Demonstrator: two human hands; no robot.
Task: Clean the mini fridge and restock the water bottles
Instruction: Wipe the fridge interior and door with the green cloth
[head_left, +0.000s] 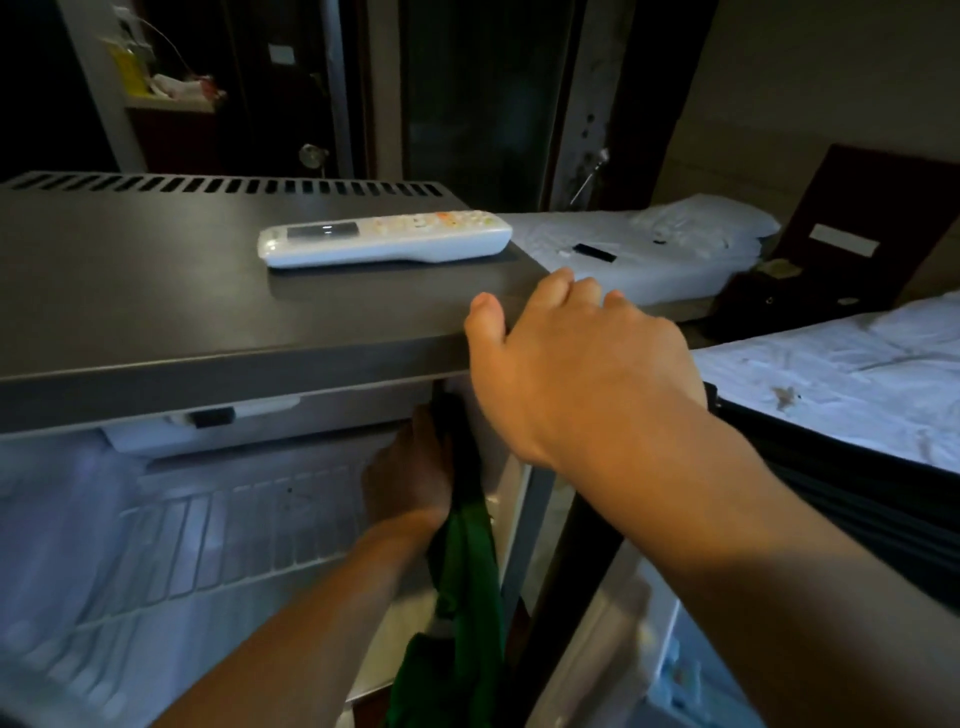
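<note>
The grey mini fridge (156, 312) stands open in front of me, its white inside and wire shelf (218, 540) showing below the top panel. My left hand (410, 467) reaches into the upper right of the cavity and presses a green cloth (467, 587) against the right inner wall; the cloth hangs down from the hand. My right hand (576, 358) grips the front right corner of the fridge top, thumb on top and fingers curled over the side. The open fridge door (649, 649) stands at the lower right. No water bottles are in view.
A white remote control (384, 239) lies on the fridge top near its right edge. Two beds with white sheets (649, 244) (841, 384) lie to the right, close behind the door. Dark doors and a cluttered shelf (166, 88) stand behind the fridge.
</note>
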